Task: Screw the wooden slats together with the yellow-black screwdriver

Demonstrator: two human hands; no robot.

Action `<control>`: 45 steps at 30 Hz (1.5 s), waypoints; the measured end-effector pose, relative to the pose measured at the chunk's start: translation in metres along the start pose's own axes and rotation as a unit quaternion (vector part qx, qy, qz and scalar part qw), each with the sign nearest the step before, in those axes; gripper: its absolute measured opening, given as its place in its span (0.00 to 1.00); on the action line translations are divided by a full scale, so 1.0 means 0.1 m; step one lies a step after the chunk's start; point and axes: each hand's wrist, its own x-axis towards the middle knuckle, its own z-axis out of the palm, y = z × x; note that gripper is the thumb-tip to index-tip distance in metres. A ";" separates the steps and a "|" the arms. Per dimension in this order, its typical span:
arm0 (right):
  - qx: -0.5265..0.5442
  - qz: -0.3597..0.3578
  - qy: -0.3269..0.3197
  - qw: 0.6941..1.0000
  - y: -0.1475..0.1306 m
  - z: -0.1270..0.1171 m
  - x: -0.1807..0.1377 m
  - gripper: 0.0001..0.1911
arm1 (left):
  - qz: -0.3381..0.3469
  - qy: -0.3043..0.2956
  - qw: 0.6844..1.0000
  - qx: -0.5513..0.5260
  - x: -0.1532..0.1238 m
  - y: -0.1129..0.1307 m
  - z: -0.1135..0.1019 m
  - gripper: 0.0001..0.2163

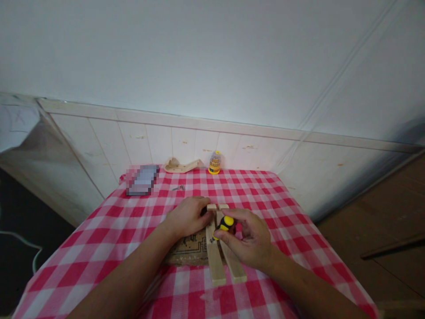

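My right hand (255, 235) holds a yellow-and-black screwdriver (227, 222) between thumb and fingers. Its tip end points down and left at a pale wooden slat (216, 261). A second wooden slat (235, 265) lies just to the right, under my right hand. My left hand (186, 217) is closed around the far part of the left slat, steadying it from the left side; some of its fingers are hidden. Beneath the slats and my left hand is a brown block with dark printed markings (189, 253).
A red-and-white checked cloth (265, 292) covers the table. Toward the wall stand a curved wooden piece (181, 167) and a yellow-based bit case (214, 164). A phone-like dark-edged object (143, 180), blurred out, lies at the back left. Small metal pieces (178, 188) lie near it.
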 end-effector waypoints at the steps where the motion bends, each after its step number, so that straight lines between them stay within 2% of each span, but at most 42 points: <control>1: 0.001 0.002 0.003 1.000 0.01 0.01 0.00 0.20 | -0.001 0.000 1.000 -0.001 0.00 0.00 0.00 0.08; 13: 0.001 0.020 0.043 0.999 -0.03 0.06 0.03 0.19 | -0.003 -0.003 1.000 -0.006 0.00 0.07 -0.05 0.07; 20: 0.034 0.037 0.068 0.996 0.06 0.08 -0.02 0.18 | -0.010 -0.002 1.000 -0.003 0.00 0.07 -0.04 0.07; 27: 0.064 0.129 0.141 0.979 0.05 0.03 0.08 0.12 | -0.027 -0.009 0.999 0.018 -0.01 0.06 -0.04 0.08; 34: 0.088 0.134 0.147 0.976 0.04 0.04 0.11 0.12 | -0.025 -0.024 0.998 0.049 -0.01 0.07 -0.05 0.10; 45: 0.091 0.143 0.161 0.972 0.08 0.04 0.07 0.12 | -0.030 -0.015 0.999 0.042 -0.01 0.06 -0.05 0.09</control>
